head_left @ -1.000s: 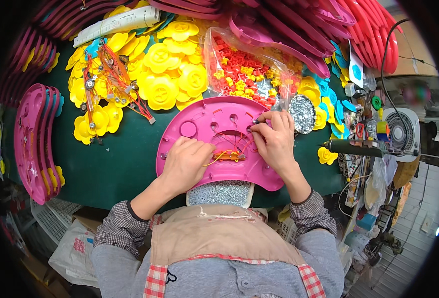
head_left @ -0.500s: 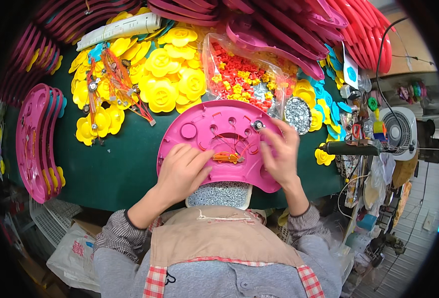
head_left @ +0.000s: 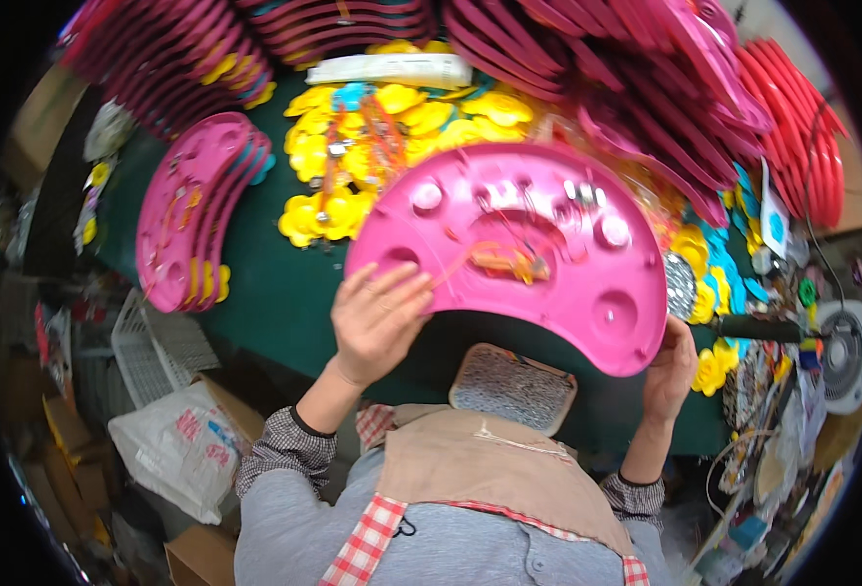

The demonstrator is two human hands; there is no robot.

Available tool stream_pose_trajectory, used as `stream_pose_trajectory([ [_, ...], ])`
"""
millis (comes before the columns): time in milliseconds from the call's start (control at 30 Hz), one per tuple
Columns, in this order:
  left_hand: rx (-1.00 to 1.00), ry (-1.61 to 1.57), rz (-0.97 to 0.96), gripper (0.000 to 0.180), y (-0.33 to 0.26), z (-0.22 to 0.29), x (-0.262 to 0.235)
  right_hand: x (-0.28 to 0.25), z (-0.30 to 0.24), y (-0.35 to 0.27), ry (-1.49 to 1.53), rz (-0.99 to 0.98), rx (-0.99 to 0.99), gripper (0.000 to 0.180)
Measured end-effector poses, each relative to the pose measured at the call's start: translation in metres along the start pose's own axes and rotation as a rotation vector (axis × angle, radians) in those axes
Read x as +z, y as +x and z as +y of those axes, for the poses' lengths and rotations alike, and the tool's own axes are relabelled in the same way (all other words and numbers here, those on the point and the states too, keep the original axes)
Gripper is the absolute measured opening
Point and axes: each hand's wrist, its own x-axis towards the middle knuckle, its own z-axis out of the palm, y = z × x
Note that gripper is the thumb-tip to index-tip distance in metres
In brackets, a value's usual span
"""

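L hand [head_left: 380, 317] gripping pink panel [head_left: 570, 291], fingers extd, R hand [head_left: 671, 376] part-curled on R end, also gripping, hands well apart

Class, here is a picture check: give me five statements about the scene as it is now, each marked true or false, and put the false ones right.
1. The left hand has its fingers over the left end of the pink panel. True.
2. The right hand rests on the apron. False: the right hand is at the panel's right end, partly hidden behind it.
3. Yellow flower-shaped pieces lie on the green table. True.
4. The fan stands at the picture's left edge. False: the fan is on the right.
5. A white plastic bag is at the lower left. True.
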Motion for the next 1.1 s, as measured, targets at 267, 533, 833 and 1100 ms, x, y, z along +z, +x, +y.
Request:
stream_pose_trajectory([
  [267,-0.305,0.81,0.53,0.023,-0.046,-0.158,-0.159,0.011,0.025,-0.003,-0.164,-0.147,0.06,0.022],
  [533,-0.684,0.827,0.23,0.029,-0.107,-0.22,-0.187,0.029,0.031,-0.002,-0.209,-0.191,0.085,0.019],
  [833,-0.311,0.153,0.199,0.039,0.074,-0.192,-0.021,0.039,0.025,-0.001,-0.268,-0.181,0.128,0.017],
  [1100,-0.756,0.42,-0.483,0.077,0.185,-0.34,0.079,0.075,0.032,0.017,-0.401,-0.245,-0.007,0.018],
])
